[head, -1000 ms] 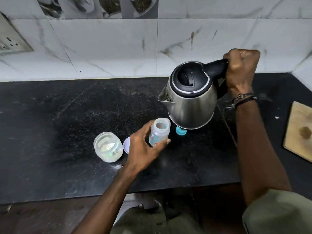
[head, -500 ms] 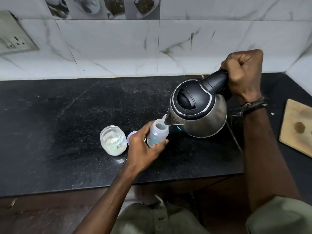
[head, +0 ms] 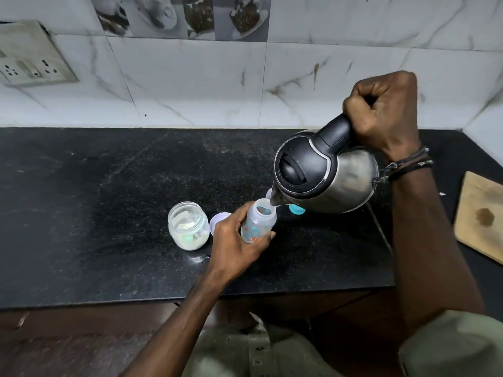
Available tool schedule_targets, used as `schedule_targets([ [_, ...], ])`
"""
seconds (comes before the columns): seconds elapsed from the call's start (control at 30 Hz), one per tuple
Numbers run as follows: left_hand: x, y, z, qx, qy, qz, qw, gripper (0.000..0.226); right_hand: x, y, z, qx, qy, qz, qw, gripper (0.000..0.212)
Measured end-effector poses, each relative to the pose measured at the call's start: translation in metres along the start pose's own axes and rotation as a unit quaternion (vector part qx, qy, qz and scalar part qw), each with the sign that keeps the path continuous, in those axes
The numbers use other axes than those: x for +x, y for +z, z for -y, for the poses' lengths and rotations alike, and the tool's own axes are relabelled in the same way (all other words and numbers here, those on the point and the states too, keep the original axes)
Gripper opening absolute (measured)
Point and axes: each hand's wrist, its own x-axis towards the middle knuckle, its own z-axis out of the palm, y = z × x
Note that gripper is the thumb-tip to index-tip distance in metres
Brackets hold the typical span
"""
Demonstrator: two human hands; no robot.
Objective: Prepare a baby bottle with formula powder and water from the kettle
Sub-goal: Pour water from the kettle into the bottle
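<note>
Black counter (head: 109, 213): bottle (head: 258, 225) w/in left fingers (head: 268, 236).

A black speckled stone counter (head: 109, 213) carries an open jar (head: 188, 225) of white powder just left of the left hand (head: 236, 240), a pale lid (head: 217, 220) touching that hand, a blue cap (head: 296, 208) under the kettle, and a wooden board (head: 479, 216) right of the right arm

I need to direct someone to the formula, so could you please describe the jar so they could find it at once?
On the black counter, look just left of the left hand gripping the bottle. The jar stands there upright and lidless, with a white lid between it and the hand. Unlike the slimmer printed bottle, it is squat, clear and holds pale powder.
</note>
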Motion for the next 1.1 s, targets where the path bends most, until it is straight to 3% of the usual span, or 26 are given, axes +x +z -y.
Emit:
schedule_targets([
  [0.5,0.006,-0.006,0.004,-0.067,-0.040,0.005,0.997,0.073,0.017,0.007,0.018,0.002,-0.056,0.014,0.998,0.024],
  [0.7,0.008,-0.004,0.013,-0.156,-0.078,0.006,0.985,0.067,0.023,0.007,0.018,0.009,-0.059,0.010,0.998,0.022],
  [1.1,0.014,0.000,0.016,-0.211,-0.108,0.052,0.970,0.054,0.032,0.009,0.018,-0.008,-0.067,0.024,0.997,0.024],
])
